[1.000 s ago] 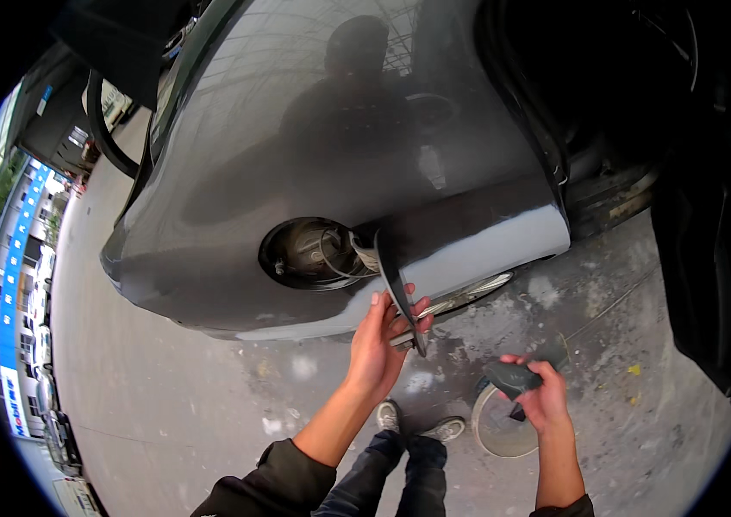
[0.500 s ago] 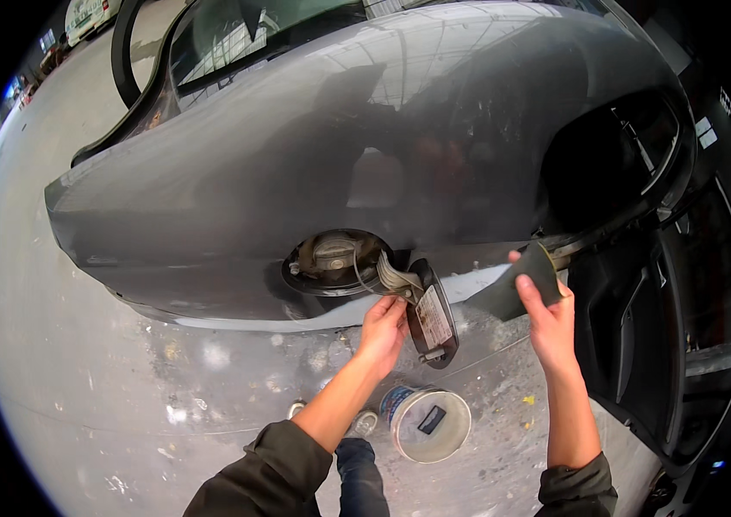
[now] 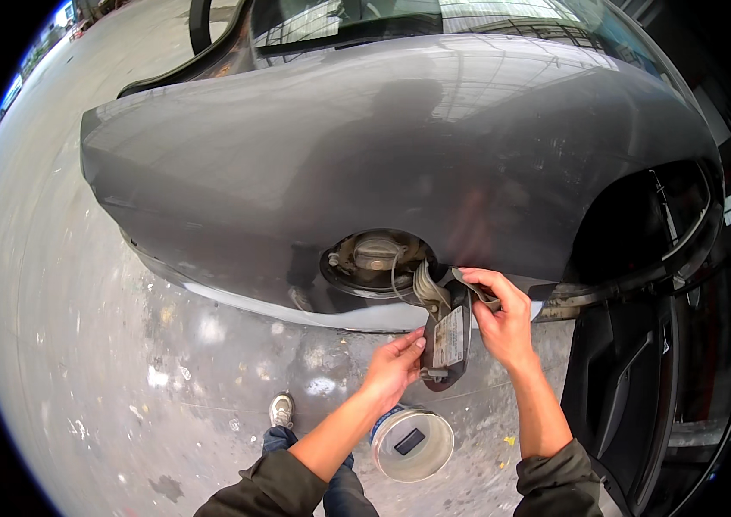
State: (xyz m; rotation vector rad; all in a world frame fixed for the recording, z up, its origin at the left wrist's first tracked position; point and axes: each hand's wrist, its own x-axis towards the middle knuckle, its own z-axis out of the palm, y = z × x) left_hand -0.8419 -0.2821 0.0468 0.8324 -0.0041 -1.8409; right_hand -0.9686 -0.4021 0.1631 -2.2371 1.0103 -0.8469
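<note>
The flap [image 3: 450,339], open beside the recess [image 3: 377,258], is best steadied by the left hand [image 3: 395,363], its edge pinched between thumb and fingers, while the sheet [image 3: 480,295], pinched in the right hand [image 3: 505,320] at the opposite edge, is pressed evenly.

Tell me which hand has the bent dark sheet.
The right hand, pinching the sheet by the upper end of the fuel flap; the left hand is at the flap's left edge, lower down, no sheet showing.
</note>
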